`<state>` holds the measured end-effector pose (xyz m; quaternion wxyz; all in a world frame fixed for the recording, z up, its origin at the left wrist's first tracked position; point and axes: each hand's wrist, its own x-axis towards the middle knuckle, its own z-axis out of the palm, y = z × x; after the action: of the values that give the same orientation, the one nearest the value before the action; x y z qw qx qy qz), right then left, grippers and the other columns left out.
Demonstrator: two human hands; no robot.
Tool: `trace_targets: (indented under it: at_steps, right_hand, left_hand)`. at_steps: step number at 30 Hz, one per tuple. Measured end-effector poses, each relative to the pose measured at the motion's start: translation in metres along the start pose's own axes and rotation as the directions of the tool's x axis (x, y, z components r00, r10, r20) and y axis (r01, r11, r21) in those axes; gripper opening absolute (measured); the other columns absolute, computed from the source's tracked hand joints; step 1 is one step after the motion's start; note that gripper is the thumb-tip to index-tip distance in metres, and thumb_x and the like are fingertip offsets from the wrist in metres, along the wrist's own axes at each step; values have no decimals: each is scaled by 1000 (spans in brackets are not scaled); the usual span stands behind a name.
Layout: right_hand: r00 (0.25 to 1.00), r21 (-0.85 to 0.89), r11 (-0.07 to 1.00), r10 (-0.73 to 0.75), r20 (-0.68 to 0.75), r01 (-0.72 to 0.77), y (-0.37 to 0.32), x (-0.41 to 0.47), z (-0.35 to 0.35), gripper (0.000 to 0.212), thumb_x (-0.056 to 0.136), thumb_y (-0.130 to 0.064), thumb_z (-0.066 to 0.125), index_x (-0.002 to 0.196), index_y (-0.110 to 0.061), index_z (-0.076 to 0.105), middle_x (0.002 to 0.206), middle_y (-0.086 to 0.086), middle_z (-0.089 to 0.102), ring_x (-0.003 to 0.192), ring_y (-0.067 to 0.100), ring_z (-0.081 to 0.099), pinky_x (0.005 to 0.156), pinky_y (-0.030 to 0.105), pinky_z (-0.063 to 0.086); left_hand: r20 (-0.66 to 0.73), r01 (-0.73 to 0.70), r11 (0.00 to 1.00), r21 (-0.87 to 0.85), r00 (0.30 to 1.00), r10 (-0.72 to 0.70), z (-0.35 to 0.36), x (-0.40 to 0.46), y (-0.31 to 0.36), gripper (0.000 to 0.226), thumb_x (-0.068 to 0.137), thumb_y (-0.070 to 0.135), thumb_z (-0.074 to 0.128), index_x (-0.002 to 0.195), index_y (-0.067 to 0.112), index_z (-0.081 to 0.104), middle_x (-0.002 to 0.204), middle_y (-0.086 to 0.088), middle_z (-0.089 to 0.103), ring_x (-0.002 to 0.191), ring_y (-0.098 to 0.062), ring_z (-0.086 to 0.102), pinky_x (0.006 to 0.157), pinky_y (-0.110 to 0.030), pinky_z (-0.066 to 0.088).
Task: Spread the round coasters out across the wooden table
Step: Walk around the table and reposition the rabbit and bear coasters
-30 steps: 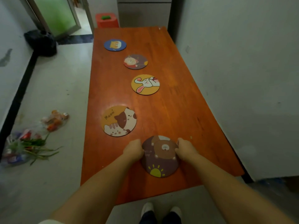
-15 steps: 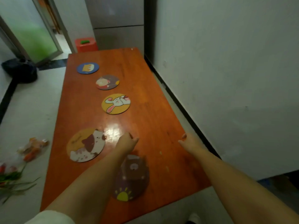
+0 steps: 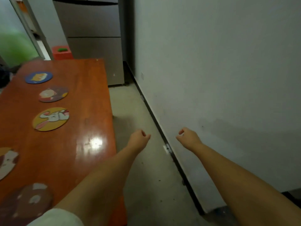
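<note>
Reaching forward past the right edge of the wooden surface [image 3: 91, 98], both bare forearms stretch out over the pale floor [image 3: 146, 176], with a white sleeve [image 3: 57, 217] bunched at the left elbow. The left hand [image 3: 138, 140] hangs just off the surface's edge, fingers loosely curled in, its grip empty. The right hand [image 3: 187, 137] floats near the grey wall [image 3: 219, 79] and its dark baseboard [image 3: 162, 137], fingers likewise curled loosely on nothing. The two hands are apart and touch no coaster.

Nearest on the surface lies the brown bear coaster [image 3: 27, 201], blurred, partly behind the left arm. Beyond it, cut by the left frame edge, sits the cat coaster [image 3: 7, 160]. Farther along comes the yellow rabbit coaster [image 3: 51, 119], then the dark purple coaster [image 3: 53, 94], then the blue coaster [image 3: 38, 77] near the far end. All five lie flat and well apart, in a loose line down the surface.

Past the far end stand a red box [image 3: 62, 53] with something green on top and a grey refrigerator [image 3: 92, 38].
</note>
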<state>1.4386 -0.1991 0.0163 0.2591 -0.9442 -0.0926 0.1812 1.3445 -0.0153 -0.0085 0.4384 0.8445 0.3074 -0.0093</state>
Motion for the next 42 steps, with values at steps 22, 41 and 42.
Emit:
trace_targets:
  at_steps: [22, 41, 42]
  right_hand:
    - [875, -147, 898, -349, 335, 415, -205, 228, 52, 27, 91, -24, 56, 112, -7, 58, 115, 15, 63, 103, 31, 60, 88, 40, 49]
    - [216, 18, 409, -517, 828, 912, -493, 238, 313, 33, 91, -18, 57, 117, 3, 57, 120, 23, 63, 107, 38, 59, 87, 44, 50]
    - [186, 36, 396, -507, 842, 918, -502, 238, 324, 34, 91, -15, 56, 117, 6, 58, 118, 26, 63, 106, 40, 59, 86, 45, 51]
  left_hand:
    - [-344, 282, 939, -199, 877, -336, -123, 183, -37, 22, 87, 32, 61, 80, 14, 50, 85, -11, 62, 84, -29, 61, 69, -29, 39]
    - [-326, 606, 235, -760, -44, -944, -259, 163, -221, 40, 91, 23, 56, 126, 5, 52, 130, -17, 55, 117, -36, 54, 96, -46, 51]
    - [-284, 584, 178, -792, -93, -954, -261, 165, -222, 44, 91, 22, 55, 131, 6, 49, 135, -17, 51, 122, -36, 50, 99, -48, 49]
